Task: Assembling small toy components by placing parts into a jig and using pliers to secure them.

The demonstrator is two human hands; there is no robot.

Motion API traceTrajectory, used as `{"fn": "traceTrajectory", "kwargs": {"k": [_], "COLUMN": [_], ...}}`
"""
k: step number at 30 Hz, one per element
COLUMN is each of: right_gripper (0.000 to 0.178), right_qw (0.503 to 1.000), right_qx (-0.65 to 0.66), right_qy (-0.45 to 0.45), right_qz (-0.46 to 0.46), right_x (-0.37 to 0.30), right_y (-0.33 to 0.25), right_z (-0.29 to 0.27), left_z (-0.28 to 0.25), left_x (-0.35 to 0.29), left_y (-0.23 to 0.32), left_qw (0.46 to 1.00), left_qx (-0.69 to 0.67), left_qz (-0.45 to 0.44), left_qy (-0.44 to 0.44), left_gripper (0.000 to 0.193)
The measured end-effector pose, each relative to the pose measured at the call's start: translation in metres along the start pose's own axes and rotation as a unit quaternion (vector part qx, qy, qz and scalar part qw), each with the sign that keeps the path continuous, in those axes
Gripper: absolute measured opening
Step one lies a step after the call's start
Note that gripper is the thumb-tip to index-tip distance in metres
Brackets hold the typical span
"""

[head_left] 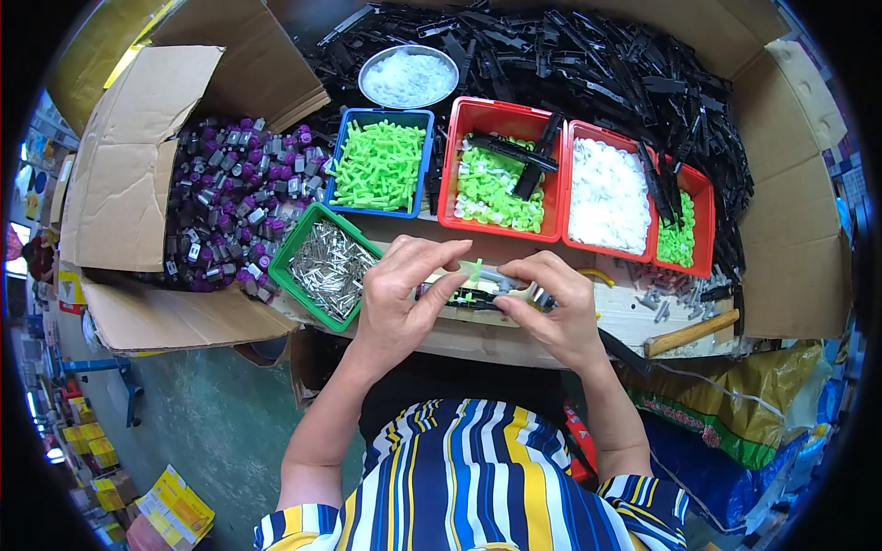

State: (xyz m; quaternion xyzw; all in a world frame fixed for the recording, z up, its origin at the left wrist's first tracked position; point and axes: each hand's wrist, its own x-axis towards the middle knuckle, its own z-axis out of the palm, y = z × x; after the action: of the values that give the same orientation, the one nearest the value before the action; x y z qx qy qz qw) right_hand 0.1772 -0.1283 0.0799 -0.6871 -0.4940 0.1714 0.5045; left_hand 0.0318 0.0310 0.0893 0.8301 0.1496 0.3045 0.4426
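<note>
A small grey plastic piece (pixel 497 279) is just in front of the person, between the two hands. The right hand (pixel 559 303) pinches it with thumb and pointing finger. The left hand (pixel 404 289) has its thumb and pointing finger bent toward each other, next to a small clear-green plastic piece (pixel 475 270). I cannot tell if they grip it. Under the hands is a long, thin black plastic part (pixel 469 297), partly hidden.

Near the left hand sits a green plastic tray (pixel 290 285) full of shiny metal pins (pixel 328 266). Behind it is a blue plastic tray (pixel 423 188) of bright green sticks (pixel 378 163). Next come red plastic trays (pixel 503 109) with green bits (pixel 496 197) and white bits (pixel 606 197). A round metal bowl (pixel 362 85) holds fluffy-looking white stuff (pixel 410 75).

On the left, a brown cardboard box (pixel 119 197) holds purple and grey pieces (pixel 234 197). Black plastic parts (pixel 588 64) make a big pile at the back. A wooden stick (pixel 691 333) lies at the right.
</note>
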Motion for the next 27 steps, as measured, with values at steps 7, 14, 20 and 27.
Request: {"fn": "traceTrajectory", "kwargs": {"k": [7,14,20,27], "right_gripper": [0.029,0.03,0.03,0.031], "right_qw": [1.0,0.995,0.994,0.991], "right_qx": [0.008,-0.064,-0.073,-0.103], "right_qy": [-0.008,-0.044,-0.06,-0.077], "right_qz": [-0.017,-0.061,-0.052,-0.038], "right_x": [-0.001,-0.001,-0.005,-0.009], "right_y": [0.001,0.003,0.005,0.005], "right_z": [-0.003,-0.006,-0.008,-0.015], "left_z": [-0.003,-0.005,-0.005,0.001], "left_x": [-0.003,-0.007,-0.011,-0.014], "left_y": [-0.008,-0.014,-0.015,-0.018], "left_qw": [0.999,0.998,0.998,0.994], "left_qx": [0.005,-0.006,-0.003,0.075], "left_qz": [-0.007,-0.023,-0.027,0.048], "left_qy": [-0.04,-0.058,-0.053,-0.061], "left_gripper": [0.02,0.01,0.01,0.014]}}
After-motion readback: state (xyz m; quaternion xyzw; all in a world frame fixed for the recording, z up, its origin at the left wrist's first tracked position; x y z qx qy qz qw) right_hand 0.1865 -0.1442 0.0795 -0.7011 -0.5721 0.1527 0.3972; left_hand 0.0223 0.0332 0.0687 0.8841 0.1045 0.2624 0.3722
